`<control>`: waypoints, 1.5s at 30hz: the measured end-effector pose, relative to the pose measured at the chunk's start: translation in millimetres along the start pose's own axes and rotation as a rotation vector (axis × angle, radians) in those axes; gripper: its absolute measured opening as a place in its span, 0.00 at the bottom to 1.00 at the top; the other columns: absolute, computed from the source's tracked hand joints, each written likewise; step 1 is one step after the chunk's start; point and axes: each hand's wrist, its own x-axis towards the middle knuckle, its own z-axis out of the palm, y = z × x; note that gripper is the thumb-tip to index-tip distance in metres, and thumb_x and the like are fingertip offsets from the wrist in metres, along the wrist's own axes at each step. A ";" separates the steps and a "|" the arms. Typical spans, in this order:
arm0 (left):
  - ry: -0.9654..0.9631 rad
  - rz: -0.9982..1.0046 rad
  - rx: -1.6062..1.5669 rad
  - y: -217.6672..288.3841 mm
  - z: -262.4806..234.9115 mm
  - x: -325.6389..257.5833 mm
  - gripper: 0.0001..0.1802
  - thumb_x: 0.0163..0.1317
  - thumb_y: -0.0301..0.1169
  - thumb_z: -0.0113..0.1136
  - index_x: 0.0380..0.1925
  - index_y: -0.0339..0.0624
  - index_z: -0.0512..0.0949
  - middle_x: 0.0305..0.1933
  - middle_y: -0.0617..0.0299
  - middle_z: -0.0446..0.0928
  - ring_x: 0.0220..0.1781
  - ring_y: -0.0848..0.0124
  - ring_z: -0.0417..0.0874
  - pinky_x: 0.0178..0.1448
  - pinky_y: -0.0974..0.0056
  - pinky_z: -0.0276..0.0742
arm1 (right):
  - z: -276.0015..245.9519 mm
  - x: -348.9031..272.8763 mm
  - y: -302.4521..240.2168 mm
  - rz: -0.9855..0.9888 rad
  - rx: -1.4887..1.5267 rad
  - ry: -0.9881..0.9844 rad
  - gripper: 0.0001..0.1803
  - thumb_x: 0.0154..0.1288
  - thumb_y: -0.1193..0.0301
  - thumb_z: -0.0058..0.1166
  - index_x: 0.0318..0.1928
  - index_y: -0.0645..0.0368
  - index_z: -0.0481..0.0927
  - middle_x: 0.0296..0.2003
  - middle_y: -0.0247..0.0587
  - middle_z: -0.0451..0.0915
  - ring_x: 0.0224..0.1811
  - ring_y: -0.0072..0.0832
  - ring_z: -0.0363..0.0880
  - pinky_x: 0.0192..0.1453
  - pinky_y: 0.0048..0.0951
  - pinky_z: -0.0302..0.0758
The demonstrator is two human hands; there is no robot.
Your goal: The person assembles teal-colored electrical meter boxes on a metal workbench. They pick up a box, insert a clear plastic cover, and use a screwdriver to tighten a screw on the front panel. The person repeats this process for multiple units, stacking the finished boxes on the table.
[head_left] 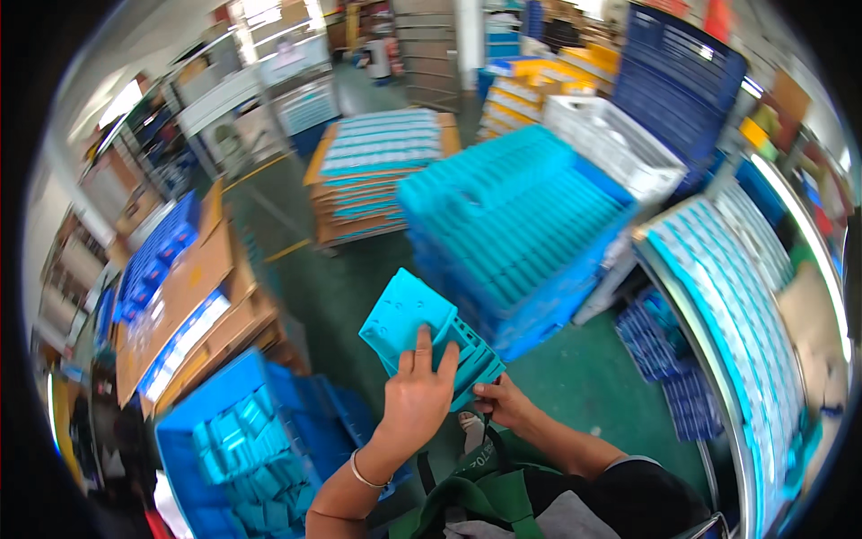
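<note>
Both hands on a turquoise plastic tray (409, 310), up in the air over the green floor (588, 382).
So the left hand (420, 386) has its fingers spread across the tray's face, grasping it with the thumb out of sight, and the right hand (505, 402) is at the near right corner, thumb against the edge; can't tell if those fingers grip the tray or the dark blurry bit beside them. Down left there's a blue bin (177, 440) with loose turquoise pieces (238, 436) in it, and over right a long desk (711, 368) covered in turquoise and white rows. Just past the tray is a big blue crate (539, 337) packed with neat turquoise rows, then a layered stack (382, 144) and some yellow boxes (510, 110) further back.
</note>
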 end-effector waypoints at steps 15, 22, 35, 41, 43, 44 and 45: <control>-0.203 0.748 -0.338 438.5 68.2 109.8 0.27 0.43 0.22 0.59 0.49 0.39 0.72 0.58 0.41 0.68 0.44 0.49 0.74 0.45 0.53 0.74 | -231.7 -340.9 -140.2 -0.691 0.238 0.356 0.53 0.50 0.70 0.67 0.70 0.36 0.45 0.34 0.20 0.68 0.27 0.09 0.62 0.19 0.13 0.52; -0.195 1.231 -0.654 698.8 109.9 133.2 0.27 0.43 0.22 0.62 0.48 0.44 0.72 0.57 0.42 0.68 0.43 0.49 0.75 0.42 0.54 0.77 | -328.7 -541.0 -182.4 -1.003 0.321 0.787 0.49 0.49 0.68 0.68 0.69 0.40 0.51 0.37 0.20 0.71 0.31 0.09 0.65 0.20 0.14 0.52; -0.488 1.639 -1.252 1042.5 149.0 61.3 0.30 0.43 0.25 0.65 0.51 0.41 0.70 0.53 0.48 0.72 0.48 0.49 0.76 0.51 0.53 0.73 | -408.0 -778.1 -170.7 -1.363 0.472 1.679 0.41 0.44 0.64 0.72 0.60 0.50 0.65 0.26 0.21 0.65 0.18 0.11 0.58 0.17 0.16 0.50; -0.769 1.561 -1.402 1159.8 158.0 15.9 0.29 0.44 0.27 0.63 0.51 0.41 0.70 0.49 0.50 0.76 0.49 0.52 0.77 0.51 0.54 0.73 | -430.0 -870.7 -180.1 -1.300 0.480 1.938 0.45 0.46 0.58 0.71 0.62 0.57 0.63 0.24 0.26 0.65 0.17 0.13 0.57 0.17 0.19 0.53; -0.772 1.559 -1.365 1194.7 154.7 -1.7 0.29 0.45 0.28 0.63 0.52 0.41 0.70 0.47 0.50 0.77 0.47 0.52 0.78 0.50 0.55 0.74 | -443.5 -902.7 -180.5 -1.230 0.491 2.046 0.50 0.45 0.56 0.71 0.65 0.61 0.58 0.25 0.30 0.66 0.19 0.16 0.61 0.17 0.20 0.56; -0.772 1.548 -1.365 1214.8 158.0 -10.7 0.29 0.45 0.29 0.63 0.52 0.42 0.70 0.46 0.49 0.78 0.46 0.52 0.79 0.49 0.55 0.74 | -447.5 -920.2 -180.1 -1.189 0.479 2.070 0.51 0.45 0.56 0.71 0.66 0.62 0.57 0.26 0.30 0.67 0.19 0.16 0.62 0.17 0.21 0.56; -0.780 1.538 -1.355 1231.1 158.7 -20.4 0.29 0.45 0.30 0.64 0.52 0.42 0.70 0.45 0.49 0.79 0.44 0.52 0.80 0.48 0.56 0.75 | -448.5 -937.7 -180.6 -1.142 0.481 2.088 0.52 0.45 0.56 0.70 0.66 0.63 0.56 0.26 0.31 0.67 0.20 0.16 0.62 0.17 0.21 0.57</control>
